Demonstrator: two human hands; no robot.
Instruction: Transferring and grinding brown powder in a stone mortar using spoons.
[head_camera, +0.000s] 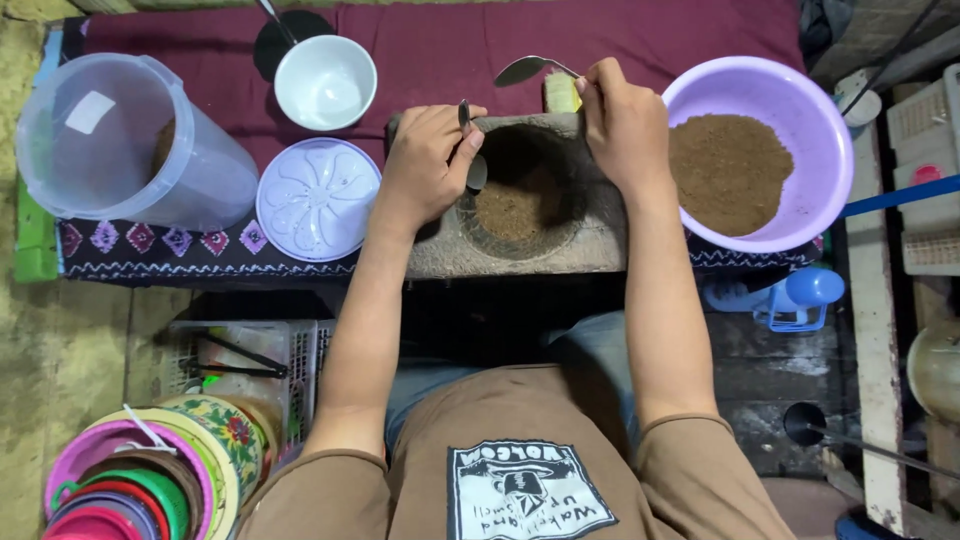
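Left hand (428, 160) on spoon (470, 150) over stone mortar (520, 200) (lilac bowl (800, 100) beside)

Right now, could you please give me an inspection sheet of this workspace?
Surface: maroon cloth with patterned border over a low bench.
Job's things: grey stone mortar holding brown powder; lilac plastic bowl of brown powder.
Clutter: white bowl, white round lid, clear plastic jar on its side, stacked coloured bowls.
Hands: left hand holds a metal spoon in the mortar; right hand holds a second metal spoon.
Cables: dark cable, top right.
Surroundings: blue plastic bottle, white crates.
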